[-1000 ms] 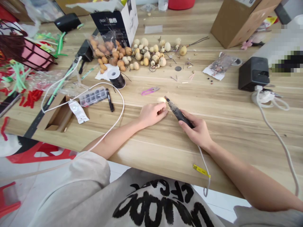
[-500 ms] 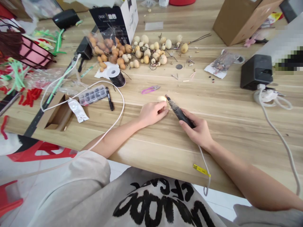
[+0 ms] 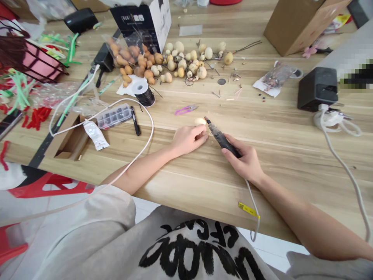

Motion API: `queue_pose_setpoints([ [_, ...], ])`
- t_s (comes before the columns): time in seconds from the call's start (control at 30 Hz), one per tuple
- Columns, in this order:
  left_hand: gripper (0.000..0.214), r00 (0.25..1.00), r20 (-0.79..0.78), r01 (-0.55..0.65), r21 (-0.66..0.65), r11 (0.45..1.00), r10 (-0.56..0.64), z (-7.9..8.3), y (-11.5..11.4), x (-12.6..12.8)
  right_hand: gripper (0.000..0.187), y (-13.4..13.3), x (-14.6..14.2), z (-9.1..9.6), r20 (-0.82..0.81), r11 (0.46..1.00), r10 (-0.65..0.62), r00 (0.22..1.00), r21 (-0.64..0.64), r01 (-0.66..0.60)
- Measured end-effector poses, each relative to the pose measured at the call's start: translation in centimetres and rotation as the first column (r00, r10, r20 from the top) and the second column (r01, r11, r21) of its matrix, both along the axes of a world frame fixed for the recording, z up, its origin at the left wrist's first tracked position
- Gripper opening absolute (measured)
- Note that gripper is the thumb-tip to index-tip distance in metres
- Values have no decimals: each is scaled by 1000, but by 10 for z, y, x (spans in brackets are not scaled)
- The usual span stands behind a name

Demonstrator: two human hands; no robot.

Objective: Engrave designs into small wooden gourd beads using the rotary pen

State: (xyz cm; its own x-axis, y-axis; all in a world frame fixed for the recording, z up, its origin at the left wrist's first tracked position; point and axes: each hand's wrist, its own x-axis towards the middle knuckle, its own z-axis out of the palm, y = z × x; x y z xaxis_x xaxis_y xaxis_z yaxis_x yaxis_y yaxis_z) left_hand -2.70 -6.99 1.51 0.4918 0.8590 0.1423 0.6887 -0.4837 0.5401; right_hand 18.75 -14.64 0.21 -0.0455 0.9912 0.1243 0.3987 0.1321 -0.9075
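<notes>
My left hand (image 3: 189, 139) rests on the wooden table with its fingers curled round a small pale gourd (image 3: 200, 121); only the gourd's upper part shows past the fingers. In my right hand (image 3: 247, 161) is a black rotary tool (image 3: 223, 140), held like a pen, with a white cable running from its rear. Its reddish-brown tip points up and left, close to the gourd; whether they touch I cannot tell. Beyond my left hand lies a pair of purple thread snips (image 3: 185, 110).
Several small gourds (image 3: 201, 72), pale and brown, lie in a heap beyond my hands. A spool of dark cord (image 3: 145, 95), a compartment box (image 3: 115, 116) and a black marker (image 3: 135, 121) are at left. A black power adapter (image 3: 317, 89) stands right; a white cable loops over my left forearm.
The whole view has shifted very slightly. Both hands, the gourd and the rotary tool keep nearly the same positions.
</notes>
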Motion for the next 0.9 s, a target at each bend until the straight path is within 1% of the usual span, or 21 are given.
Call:
queue_pose_setpoints([
  [0.6,23,1000,-8,22,2,1000,-22,-1,1,-1,51,-2,-1,4,-9,998,11,1000,-69,-12],
  [0.9,21,1000,-19,21,-2,1000,-21,-1,1,0,52,0,1,0,5,1000,15,1000,-18,-15],
])
